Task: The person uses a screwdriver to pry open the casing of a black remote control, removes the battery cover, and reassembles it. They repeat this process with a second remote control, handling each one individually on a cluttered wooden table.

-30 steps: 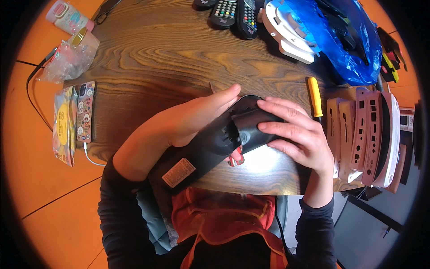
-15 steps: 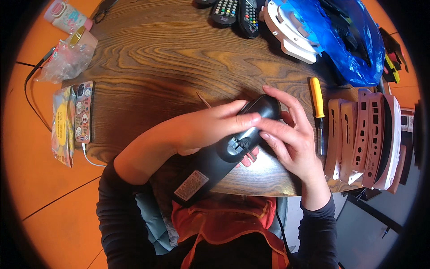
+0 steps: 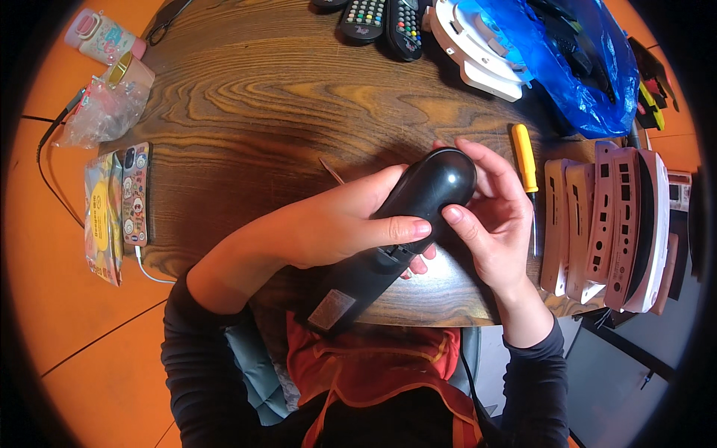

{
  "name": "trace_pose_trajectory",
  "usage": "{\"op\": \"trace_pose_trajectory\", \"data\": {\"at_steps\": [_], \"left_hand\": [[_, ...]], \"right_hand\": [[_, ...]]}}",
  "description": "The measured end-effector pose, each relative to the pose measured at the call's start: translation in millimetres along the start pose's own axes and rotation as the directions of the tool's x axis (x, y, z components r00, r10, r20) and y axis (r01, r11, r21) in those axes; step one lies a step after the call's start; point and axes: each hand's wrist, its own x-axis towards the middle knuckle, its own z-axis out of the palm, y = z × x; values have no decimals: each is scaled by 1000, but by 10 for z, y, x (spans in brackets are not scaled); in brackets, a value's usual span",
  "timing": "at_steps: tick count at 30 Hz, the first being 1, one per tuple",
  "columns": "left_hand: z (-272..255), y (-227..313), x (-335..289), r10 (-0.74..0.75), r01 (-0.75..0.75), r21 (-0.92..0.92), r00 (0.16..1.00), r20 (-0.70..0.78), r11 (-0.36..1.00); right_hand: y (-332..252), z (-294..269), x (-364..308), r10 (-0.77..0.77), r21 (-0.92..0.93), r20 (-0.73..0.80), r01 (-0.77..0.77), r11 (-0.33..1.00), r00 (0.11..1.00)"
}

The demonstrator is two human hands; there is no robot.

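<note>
- The desk (image 3: 299,104) is wood with a bold brown grain; its near edge bows toward the person, just behind a red apron (image 3: 373,366).
- Orange tiled floor (image 3: 97,343) with dark joints shows beyond the left edge.
- The black remote control (image 3: 367,275) is held aslant above the middle of the near edge, rounded end pointing away, a pale label near its other end.
- The left hand (image 3: 347,224) grips its middle, thumb laid across the top and fingers wrapped beneath, two or so tips showing on the other side.
- The right hand (image 3: 497,216) cups the rounded end, its thumb on top, other fingers curled around the far side and partly hidden.
- A thin stick (image 3: 330,169) shows beyond the left wrist, which hides its near end.
- Along the left edge: a patterned phone (image 3: 136,194) with a white cable (image 3: 154,275), a packet (image 3: 103,220) beside it; farther off, a clear bag (image 3: 112,112), a pink-and-white bottle (image 3: 104,37) and scissors (image 3: 158,32).
- Toward the far edge lie more black remotes (image 3: 404,31).
- At the far right corner, a blue bag (image 3: 597,104) partly covers a white round part (image 3: 463,45).
- Near the right edge, a yellow-handled screwdriver (image 3: 524,158) lies beside a row of upright white boxes (image 3: 600,224).
</note>
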Motion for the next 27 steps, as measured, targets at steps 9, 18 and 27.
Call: {"op": "trace_pose_trajectory", "data": {"at_steps": [9, 18, 27], "left_hand": [[3, -44, 5, 94, -96, 51, 995, 33, 994], [2, -73, 27, 152, -152, 98, 988, 13, 983], [49, 12, -1, 40, -40, 17, 999, -14, 999]], "right_hand": [[9, -41, 6, -91, -212, 40, 98, 972, 995], [-35, -3, -20, -6, -152, 63, 15, 988, 998], [-26, -12, -36, -71, -178, 2, 70, 982, 998]]}}
